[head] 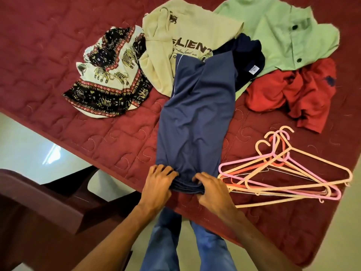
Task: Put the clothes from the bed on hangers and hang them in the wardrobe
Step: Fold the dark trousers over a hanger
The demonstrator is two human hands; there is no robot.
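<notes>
A blue garment with a thin white stripe lies stretched out on the maroon quilted bed, its gathered end at the near edge. My left hand and my right hand both grip that bunched end, fingers curled into the fabric. A pile of pink, peach and orange plastic hangers lies on the bed just right of my right hand. Farther back lie an elephant-print cloth, a beige hoodie, a dark navy garment, a light green shirt and a red shirt.
A dark maroon plastic chair stands on the pale floor at the lower left, close to the bed's edge. My legs in blue jeans are against the bed's near edge. No wardrobe is in view.
</notes>
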